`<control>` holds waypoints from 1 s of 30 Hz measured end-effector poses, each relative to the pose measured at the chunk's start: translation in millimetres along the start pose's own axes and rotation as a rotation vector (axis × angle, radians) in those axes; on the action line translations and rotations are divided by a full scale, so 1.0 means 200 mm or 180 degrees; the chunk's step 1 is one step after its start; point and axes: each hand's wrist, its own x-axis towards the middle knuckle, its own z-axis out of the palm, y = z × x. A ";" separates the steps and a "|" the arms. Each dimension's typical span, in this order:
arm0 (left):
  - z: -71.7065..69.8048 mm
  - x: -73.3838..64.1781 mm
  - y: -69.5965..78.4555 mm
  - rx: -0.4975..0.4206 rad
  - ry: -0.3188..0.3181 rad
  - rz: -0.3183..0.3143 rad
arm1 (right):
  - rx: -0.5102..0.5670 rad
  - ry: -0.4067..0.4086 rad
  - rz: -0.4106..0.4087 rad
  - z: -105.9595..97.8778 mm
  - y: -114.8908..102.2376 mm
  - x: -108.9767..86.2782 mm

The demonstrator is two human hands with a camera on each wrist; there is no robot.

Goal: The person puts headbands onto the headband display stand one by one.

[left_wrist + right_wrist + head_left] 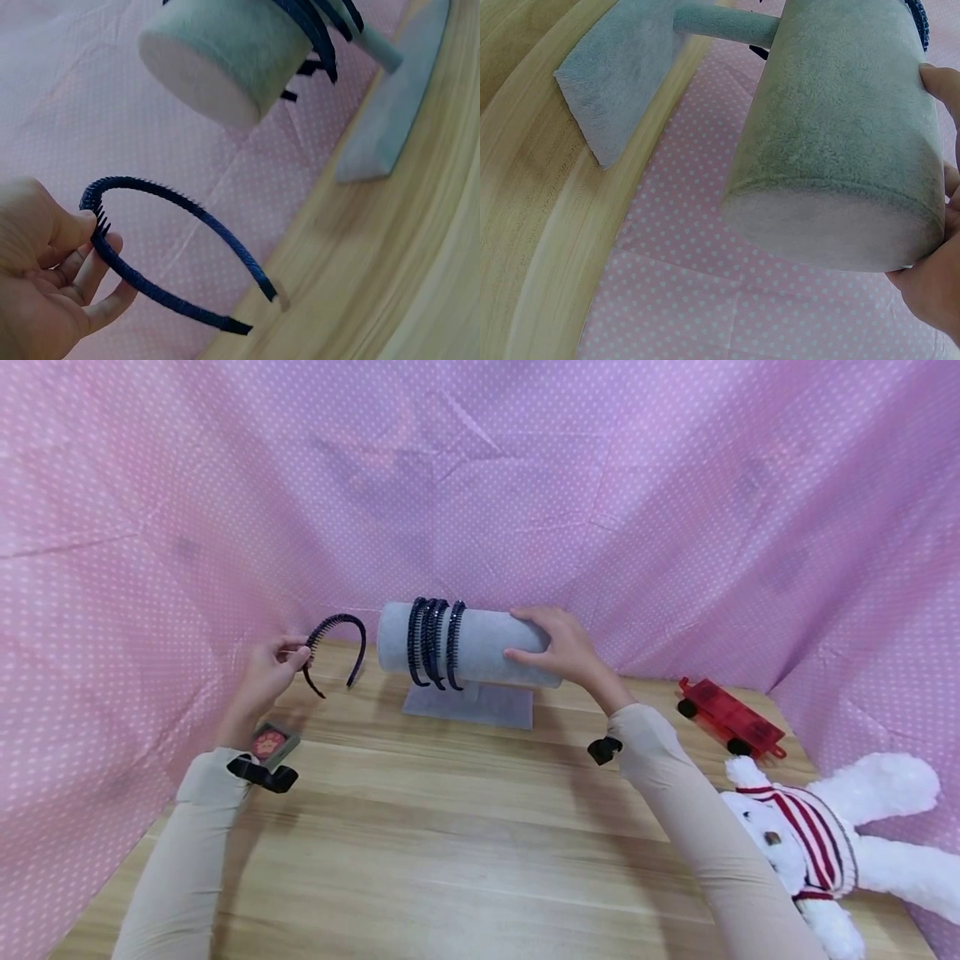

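Note:
My left hand (270, 677) pinches a dark, toothed headband (341, 617) between thumb and fingers, off the left end of a grey plush display stand. In the left wrist view this headband (172, 301) hangs with its two tips pointing toward the table. Several dark headbands (432, 643) are looped around the left half of the stand's padded roll (483, 647). Around the roll's right end, my right hand (566, 647) holds on, thumb on the front and fingers over the top. A short post joins the roll to its flat base (502, 708).
Beside my left forearm lies a small box (268, 743) with a red paw print. To the right are a red toy wagon (731, 717) and a white plush toy (813, 843) in a striped shirt. Pink dotted cloth (480, 485) surrounds the wooden table (420, 827).

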 end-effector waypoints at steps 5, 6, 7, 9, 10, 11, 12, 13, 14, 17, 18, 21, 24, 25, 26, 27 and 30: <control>0.05 -0.01 0.04 -0.0311 0.0065 0.0103 | -0.0013 -0.0020 0.0019 0.00 0.00 0.00; 0.06 -0.01 0.05 -0.0340 0.0073 0.0122 | -0.0015 -0.0028 0.0023 0.00 0.00 0.00; 0.07 -0.01 0.07 -0.0376 0.0081 0.0135 | -0.0014 -0.0038 0.0030 0.00 0.00 0.00; 0.09 -0.02 0.10 -0.0531 0.0080 0.0142 | -0.0015 -0.0056 0.0045 0.01 0.00 0.00; 0.10 -0.02 0.12 -0.0557 0.0086 0.0157 | -0.0015 -0.0062 0.0052 0.01 0.00 0.00; 0.11 -0.02 0.13 -0.0599 0.0094 0.0177 | -0.0016 -0.0067 0.0058 0.01 0.00 0.00; 0.12 -0.03 0.15 -0.0668 0.0100 0.0193 | -0.0014 -0.0067 0.0064 0.01 0.00 0.00; 0.13 -0.03 0.16 -0.0722 0.0106 0.0210 | -0.0012 -0.0067 0.0068 0.01 0.00 0.00; 0.14 -0.03 0.18 -0.0770 0.0113 0.0227 | -0.0007 -0.0068 0.0072 0.01 0.00 0.00; 0.16 -0.03 0.21 -0.0753 0.0139 0.0284 | -0.0004 -0.0066 0.0071 0.01 0.00 -0.01; 0.17 -0.04 0.22 -0.0755 0.0144 0.0283 | -0.0002 -0.0066 0.0071 0.01 0.00 -0.01; 0.19 -0.04 0.24 -0.0611 0.0136 0.0331 | -0.0008 -0.0067 0.0070 0.01 0.00 -0.01; 0.21 -0.05 0.25 -0.0497 0.0082 0.0390 | -0.0011 -0.0044 0.0048 0.01 0.00 -0.01; 0.22 -0.05 0.26 -0.0458 0.0059 0.0406 | -0.0015 -0.0036 0.0039 0.01 0.00 -0.01; 0.23 -0.06 0.26 -0.0434 0.0034 0.0411 | -0.0021 -0.0025 0.0030 0.01 0.00 -0.01; 0.23 -0.06 0.27 -0.0414 0.0015 0.0415 | -0.0024 -0.0019 0.0021 0.00 0.00 -0.01; 0.25 -0.06 0.28 -0.0360 -0.0023 0.0407 | -0.0030 -0.0016 0.0011 0.00 0.01 0.00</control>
